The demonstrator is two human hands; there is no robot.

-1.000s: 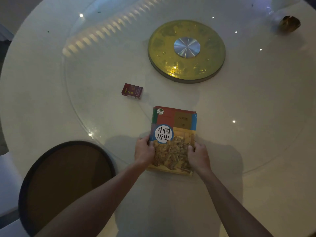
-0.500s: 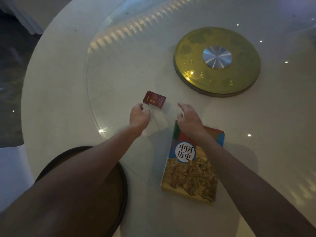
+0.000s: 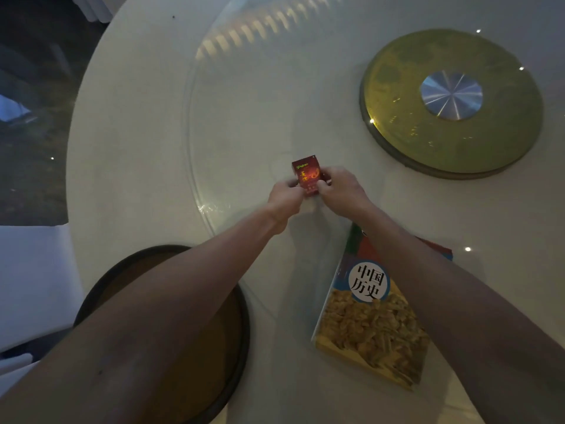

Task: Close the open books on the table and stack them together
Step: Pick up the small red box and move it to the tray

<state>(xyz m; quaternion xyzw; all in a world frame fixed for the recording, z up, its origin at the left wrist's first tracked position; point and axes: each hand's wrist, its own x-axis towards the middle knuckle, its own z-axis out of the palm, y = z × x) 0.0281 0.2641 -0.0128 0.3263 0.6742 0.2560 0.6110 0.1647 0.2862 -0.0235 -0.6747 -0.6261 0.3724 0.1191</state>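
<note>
A closed book point(image 3: 371, 325) with a yellow picture cover and a white circle of Chinese characters lies on the table near the front edge; my right forearm crosses its top corner. Whether more books lie under it I cannot tell. Farther out, a small red box point(image 3: 306, 174) with gold print is held upright between both hands. My left hand point(image 3: 284, 198) grips its left side and my right hand point(image 3: 341, 186) grips its right side and lower corner.
The round white table point(image 3: 131, 154) carries a glass turntable with a gold disc point(image 3: 397, 117) and a silver hub at its centre. A dark round chair seat point(image 3: 214, 347) sits under my left forearm. Dark floor lies beyond the table's left edge.
Both hands left the book, reached forward to the red box and took hold of it; the box now stands upright instead of lying flat. The view shifted left.
</note>
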